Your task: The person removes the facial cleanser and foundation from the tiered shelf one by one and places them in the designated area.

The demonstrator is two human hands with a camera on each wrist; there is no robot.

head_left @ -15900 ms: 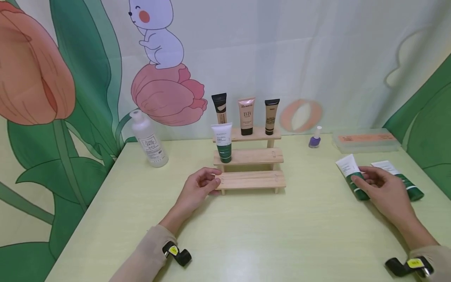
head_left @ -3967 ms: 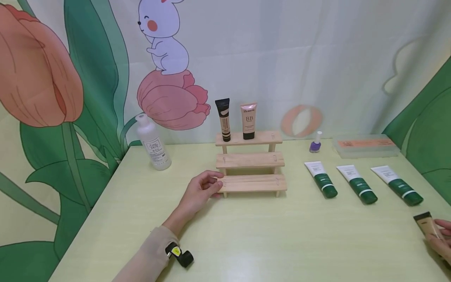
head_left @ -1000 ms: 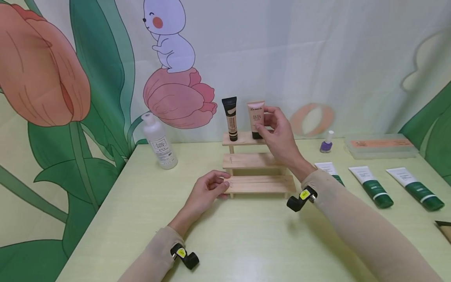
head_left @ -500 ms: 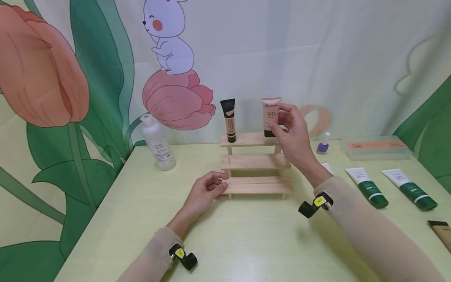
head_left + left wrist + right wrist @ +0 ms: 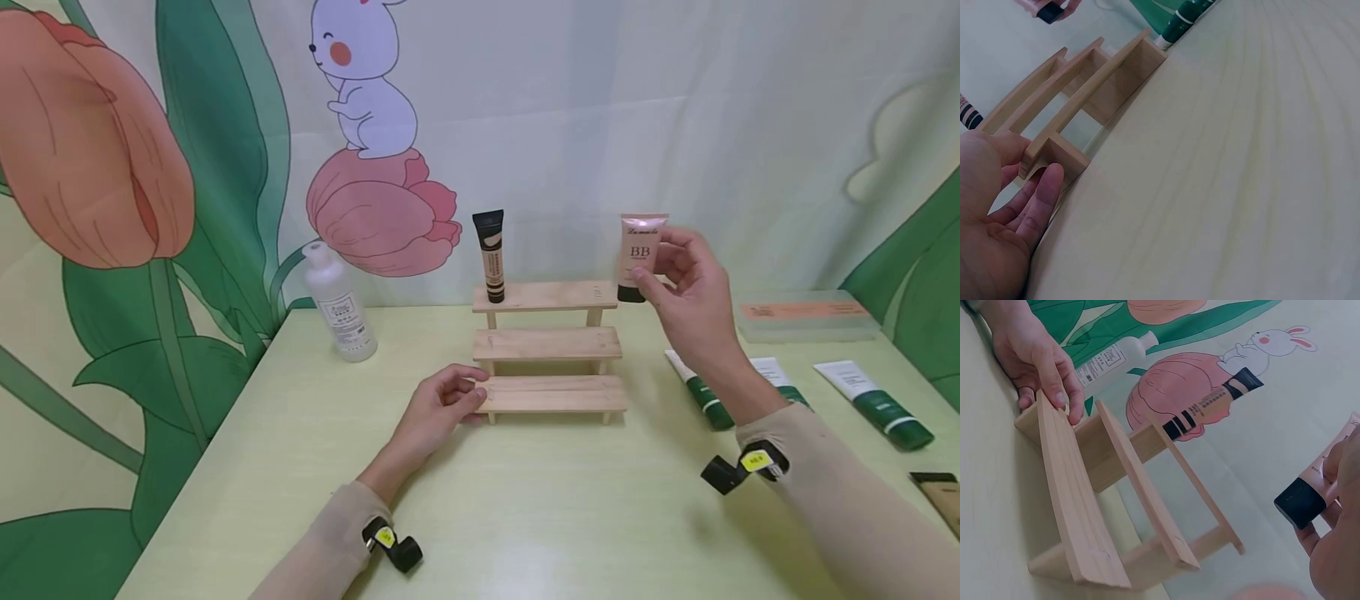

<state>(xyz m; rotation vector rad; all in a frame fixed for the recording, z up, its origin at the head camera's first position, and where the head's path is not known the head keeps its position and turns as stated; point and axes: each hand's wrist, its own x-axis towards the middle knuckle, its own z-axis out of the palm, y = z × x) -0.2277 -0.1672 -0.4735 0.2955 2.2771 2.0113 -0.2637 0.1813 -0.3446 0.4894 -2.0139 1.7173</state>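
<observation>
In the head view my right hand (image 5: 693, 296) pinches a pink BB cream tube (image 5: 640, 254), black cap down, in the air just right of the wooden three-tier stand (image 5: 551, 343). The same tube (image 5: 1313, 490) shows at the right of the right wrist view. My left hand (image 5: 438, 404) grips the left end of the lowest step; the left wrist view has thumb and fingers around that end (image 5: 1044, 153). A black-and-beige tube (image 5: 492, 258) stands upright on the left of the top step. The two lower steps carry nothing.
Green-and-white tubes (image 5: 873, 406) lie on the right of the table, one partly behind the right forearm. A beige tube with a black end (image 5: 941, 500) lies at the right edge. A white bottle (image 5: 341, 308) stands left. A flat clear box (image 5: 806, 317) lies back right.
Since the earlier frames, the green-and-white tube and the black-ended beige tube have left the stand. My right hand has lifted the BB cream tube off the top step and moved it right. My left hand stays.
</observation>
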